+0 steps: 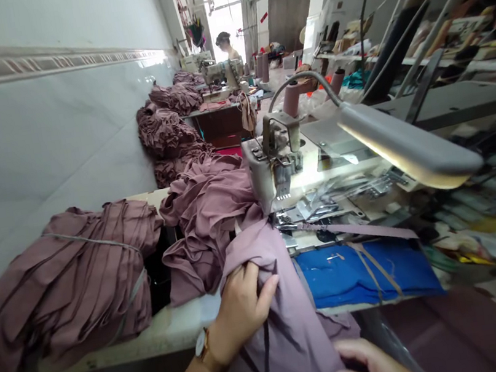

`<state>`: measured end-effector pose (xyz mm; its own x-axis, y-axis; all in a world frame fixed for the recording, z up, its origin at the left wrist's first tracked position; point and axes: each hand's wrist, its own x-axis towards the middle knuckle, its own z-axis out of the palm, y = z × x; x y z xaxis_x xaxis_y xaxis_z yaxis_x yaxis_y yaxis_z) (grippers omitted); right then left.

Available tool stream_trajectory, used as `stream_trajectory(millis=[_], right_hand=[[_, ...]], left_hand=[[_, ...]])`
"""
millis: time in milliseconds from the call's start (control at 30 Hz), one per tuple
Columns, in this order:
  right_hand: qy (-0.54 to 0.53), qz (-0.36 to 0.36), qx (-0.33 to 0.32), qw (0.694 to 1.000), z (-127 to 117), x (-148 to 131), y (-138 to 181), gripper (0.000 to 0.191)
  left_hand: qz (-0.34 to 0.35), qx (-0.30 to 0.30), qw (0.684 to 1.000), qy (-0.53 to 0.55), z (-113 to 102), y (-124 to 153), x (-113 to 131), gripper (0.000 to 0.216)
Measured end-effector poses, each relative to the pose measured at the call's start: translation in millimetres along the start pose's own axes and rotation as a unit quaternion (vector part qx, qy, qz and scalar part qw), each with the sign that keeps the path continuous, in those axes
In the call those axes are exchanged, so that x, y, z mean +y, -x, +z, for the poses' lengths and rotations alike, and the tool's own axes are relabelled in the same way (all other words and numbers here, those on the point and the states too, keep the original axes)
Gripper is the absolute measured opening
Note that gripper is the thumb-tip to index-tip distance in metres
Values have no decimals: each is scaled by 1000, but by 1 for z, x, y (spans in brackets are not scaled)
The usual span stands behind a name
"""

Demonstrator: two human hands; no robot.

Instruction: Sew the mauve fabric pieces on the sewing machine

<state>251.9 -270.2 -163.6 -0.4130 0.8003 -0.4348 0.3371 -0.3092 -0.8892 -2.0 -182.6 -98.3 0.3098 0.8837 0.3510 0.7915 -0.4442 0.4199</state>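
A length of mauve fabric (291,322) runs from the sewing machine (268,164) down towards me, its far end at the needle area. My left hand (244,298), with a watch on the wrist, is closed on the fabric just in front of the machine, fingertips tucked into a fold. Lower down, my right hand (372,363) pinches the right edge of the same fabric between thumb and fingers. A narrow mauve strip (361,231) leads into the machine from the right. More mauve cloth (214,209) lies heaped behind and left of the needle.
On the left lies a bundle of mauve pieces (95,258) tied with a cord. A blue cloth (363,271) covers the table's front right. Above the machine hangs a lit lamp (409,143). Farther back, a person (227,46) sits behind another sewing machine (222,75).
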Motion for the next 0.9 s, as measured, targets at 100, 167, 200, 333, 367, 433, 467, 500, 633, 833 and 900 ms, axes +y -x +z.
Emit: stream_trajectory(millis=[100,167,200,333,367,433,467,500,633,833,900], right_hand=[[-13,-26,20,999,1,4,-4,26],[-23,-49,25,998,4,10,-7,26],[-37,-59,19,997,5,13,-9,27],[-145,-83,3,986,11,21,-14,51],[-163,-88,20,983,12,21,-15,59],[-168,-99,65,979,13,20,-16,68],[-159,-105,84,978,13,18,-16,69],[-145,-109,95,979,13,16,-17,68],[-75,-115,129,982,9,6,-16,53],[4,-118,141,983,7,-18,-20,33],[10,-121,149,981,7,-28,-24,30]], left_hand=[[12,-3,999,-31,1,-13,-6,24],[12,1,999,-44,0,-21,-8,22],[12,4,999,-48,0,-26,-10,20],[13,19,997,-67,-2,-44,-13,13],[10,21,997,-71,-2,-48,-13,11],[-7,23,997,-69,-3,-58,-15,8],[-19,24,998,-62,-4,-62,-16,8],[-33,25,998,-52,-6,-67,-17,8],[-66,35,997,8,-12,-87,-24,2],[-67,58,995,43,-18,-119,-37,10],[-68,66,994,45,-20,-130,-41,8]])
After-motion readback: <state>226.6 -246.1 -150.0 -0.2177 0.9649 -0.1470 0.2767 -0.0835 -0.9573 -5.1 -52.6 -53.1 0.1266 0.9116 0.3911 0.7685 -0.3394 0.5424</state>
